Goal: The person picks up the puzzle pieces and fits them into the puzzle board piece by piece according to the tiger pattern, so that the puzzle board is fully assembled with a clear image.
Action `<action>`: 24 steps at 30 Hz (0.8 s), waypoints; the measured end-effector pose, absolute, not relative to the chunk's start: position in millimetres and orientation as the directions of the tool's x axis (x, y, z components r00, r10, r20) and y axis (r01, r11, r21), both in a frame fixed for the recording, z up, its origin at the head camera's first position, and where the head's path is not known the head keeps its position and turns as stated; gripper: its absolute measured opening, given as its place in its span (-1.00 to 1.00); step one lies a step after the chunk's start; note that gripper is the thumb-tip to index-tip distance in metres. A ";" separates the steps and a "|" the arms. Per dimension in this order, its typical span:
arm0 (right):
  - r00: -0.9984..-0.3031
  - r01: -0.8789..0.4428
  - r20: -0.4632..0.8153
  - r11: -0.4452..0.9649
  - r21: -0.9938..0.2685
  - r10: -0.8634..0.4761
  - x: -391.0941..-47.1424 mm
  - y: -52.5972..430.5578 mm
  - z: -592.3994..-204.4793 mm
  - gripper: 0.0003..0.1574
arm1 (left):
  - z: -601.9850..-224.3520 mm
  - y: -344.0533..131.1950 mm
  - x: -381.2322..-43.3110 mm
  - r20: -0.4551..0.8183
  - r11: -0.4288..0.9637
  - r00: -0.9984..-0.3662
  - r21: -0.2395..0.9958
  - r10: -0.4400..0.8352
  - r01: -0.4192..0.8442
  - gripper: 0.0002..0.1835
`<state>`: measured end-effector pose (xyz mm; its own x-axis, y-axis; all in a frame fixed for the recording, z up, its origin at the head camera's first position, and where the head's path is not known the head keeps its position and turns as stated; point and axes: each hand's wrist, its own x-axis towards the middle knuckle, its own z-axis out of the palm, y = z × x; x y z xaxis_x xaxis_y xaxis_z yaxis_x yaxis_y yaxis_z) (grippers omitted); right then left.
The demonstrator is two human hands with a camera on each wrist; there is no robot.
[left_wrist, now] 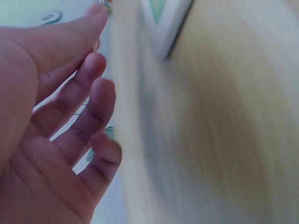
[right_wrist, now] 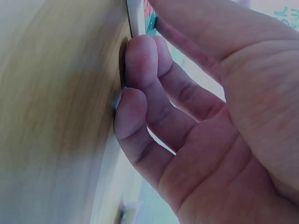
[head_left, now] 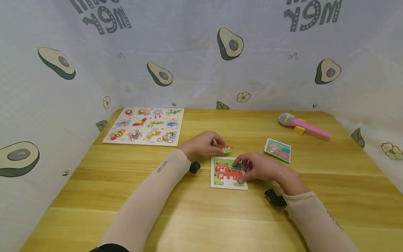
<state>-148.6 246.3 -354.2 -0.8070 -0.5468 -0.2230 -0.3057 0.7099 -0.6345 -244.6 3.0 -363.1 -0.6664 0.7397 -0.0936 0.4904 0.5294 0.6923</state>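
My left hand (head_left: 206, 143) pinches a small red and green puzzle piece (head_left: 226, 149) between thumb and fingertips, just above the far edge of the tiger puzzle (head_left: 221, 169). In the left wrist view, the other fingers (left_wrist: 100, 100) are loosely bent and hold nothing. The square puzzle lies flat with a white gap at its lower middle. My right hand (head_left: 259, 167) rests at the puzzle's right side, index fingertip on a dark green part and thumb on the lower right. In the right wrist view its lower fingers (right_wrist: 140, 60) lie along the board's edge.
A picture card (head_left: 278, 150) with a similar animal lies right of the puzzle. Behind it, a pink toy microphone (head_left: 305, 125) lies beside small yellow blocks (head_left: 299, 130). An insect peg board (head_left: 145, 126) is at the back left. A white avocado-print cloth (head_left: 195, 45) hangs behind the wooden table (head_left: 189, 217).
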 end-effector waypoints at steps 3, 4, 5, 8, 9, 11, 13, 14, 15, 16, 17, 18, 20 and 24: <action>-0.808 -0.316 -0.215 0.712 -0.627 -0.548 -150.9 246.6 -354.6 -0.46 | -359.9 -6.0 -238.7 -0.077 0.508 -0.660 0.707 0.747 0.493 -0.73; -0.809 -0.318 -0.213 0.712 -0.626 -0.548 -151.6 246.9 -354.8 -0.45 | -359.2 -9.0 -236.2 -0.077 0.502 -0.659 0.714 0.748 0.487 -0.74; -0.811 -0.316 -0.212 0.713 -0.626 -0.545 -152.2 247.3 -354.9 -0.44 | -358.7 -11.7 -233.7 -0.077 0.495 -0.654 0.721 0.753 0.485 -0.74; -0.819 -0.310 -0.206 0.715 -0.627 -0.536 -153.4 249.4 -355.3 -0.41 | -358.8 -17.8 -226.4 -0.083 0.468 -0.619 0.734 0.781 0.492 -0.76; -0.822 -0.308 -0.203 0.715 -0.628 -0.532 -153.5 250.2 -355.4 -0.40 | -359.2 -19.0 -224.0 -0.093 0.460 -0.602 0.738 0.793 0.493 -0.77; -0.826 -0.305 -0.198 0.714 -0.631 -0.528 -153.3 251.7 -355.2 -0.39 | -360.5 -19.7 -220.1 -0.099 0.433 -0.553 0.738 0.828 0.517 -0.78; -0.828 -0.309 -0.188 0.710 -0.633 -0.529 -152.8 252.9 -354.8 -0.39 | -361.3 -18.9 -216.6 -0.102 0.410 -0.509 0.734 0.855 0.542 -0.79; -0.828 -0.311 -0.185 0.707 -0.635 -0.530 -152.6 253.3 -354.7 -0.39 | -362.1 -18.1 -215.1 -0.099 0.398 -0.490 0.728 0.866 0.557 -0.80; -0.827 -0.314 -0.180 0.703 -0.638 -0.533 -152.4 253.5 -354.7 -0.40 | -362.8 -17.0 -213.9 -0.096 0.387 -0.473 0.726 0.876 0.569 -0.80; -0.826 -0.317 -0.178 0.702 -0.638 -0.534 -152.2 253.7 -354.6 -0.40 | -363.5 -15.7 -212.7 -0.090 0.375 -0.460 0.723 0.884 0.580 -0.80; -0.826 -0.320 -0.174 0.701 -0.637 -0.536 -152.0 253.9 -354.8 -0.41 | -364.3 -14.1 -211.5 -0.087 0.370 -0.452 0.719 0.888 0.589 -0.79; -0.826 -0.322 -0.172 0.699 -0.638 -0.538 -152.0 254.0 -355.2 -0.41 | -365.2 -12.6 -210.3 -0.084 0.365 -0.444 0.714 0.892 0.598 -0.79; -0.825 -0.324 -0.169 0.697 -0.640 -0.539 -151.9 254.3 -356.1 -0.42 | -367.5 -9.7 -208.2 -0.077 0.357 -0.432 0.700 0.899 0.618 -0.78; -0.826 -0.325 -0.165 0.696 -0.640 -0.538 -151.7 254.8 -357.8 -0.42 | -369.2 -5.8 -204.6 -0.071 0.351 -0.422 0.688 0.904 0.636 -0.76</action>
